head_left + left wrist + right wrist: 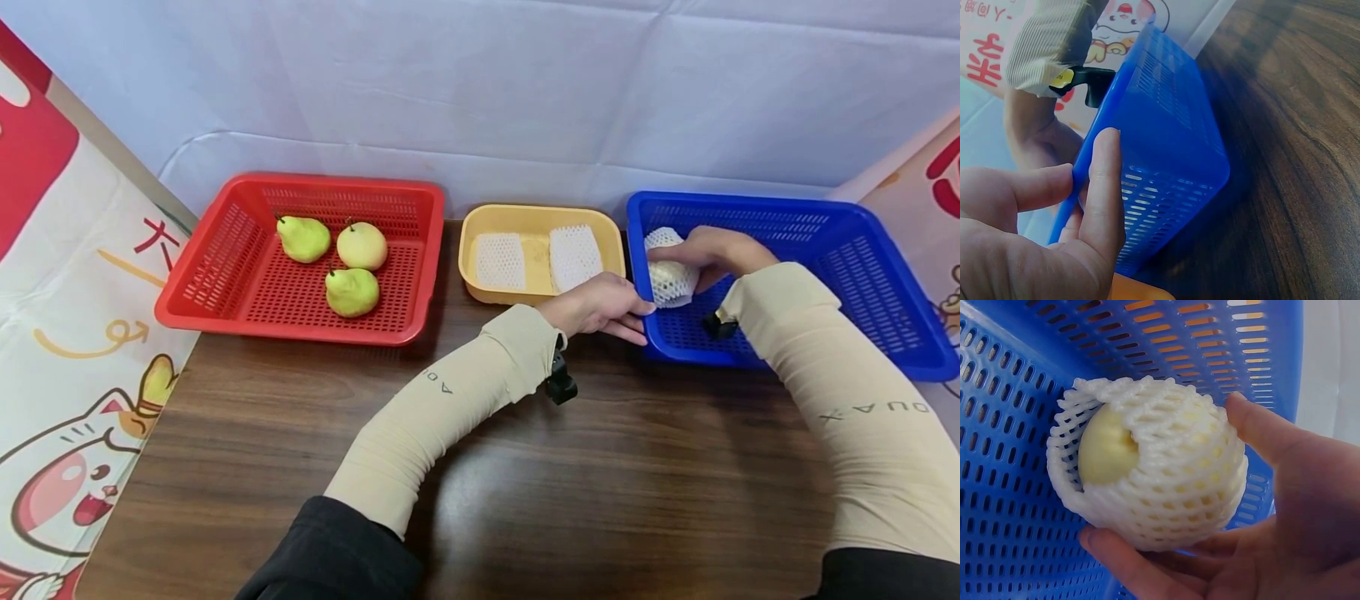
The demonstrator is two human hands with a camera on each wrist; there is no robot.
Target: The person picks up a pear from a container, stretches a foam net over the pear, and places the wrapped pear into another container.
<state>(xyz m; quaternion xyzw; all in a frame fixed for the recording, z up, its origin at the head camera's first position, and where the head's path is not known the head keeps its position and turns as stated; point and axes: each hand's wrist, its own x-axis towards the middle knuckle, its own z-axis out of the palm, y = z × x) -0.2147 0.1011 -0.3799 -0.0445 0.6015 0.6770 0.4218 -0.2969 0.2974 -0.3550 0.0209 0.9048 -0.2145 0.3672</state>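
Inside the blue basket (757,208), at its left end, lies a pale yellow-green pear (1107,450) wrapped in a white foam net (1185,469). My right hand (716,250) grips the netted pear, thumb on one side and fingers on the other. Through the net's open end part of the pear's skin shows. With thumb and fingers on either side, my left hand (603,307) pinches the left rim of the blue basket, as the left wrist view shows (1085,212). The basket sits on the brown wooden table (600,483).
A red basket (300,329) on the left contains three pears (352,292). Between the baskets stands a yellow tray (536,250) with two flat white foam nets (500,261). White cloth (465,92) hangs behind, and printed panels flank the table.
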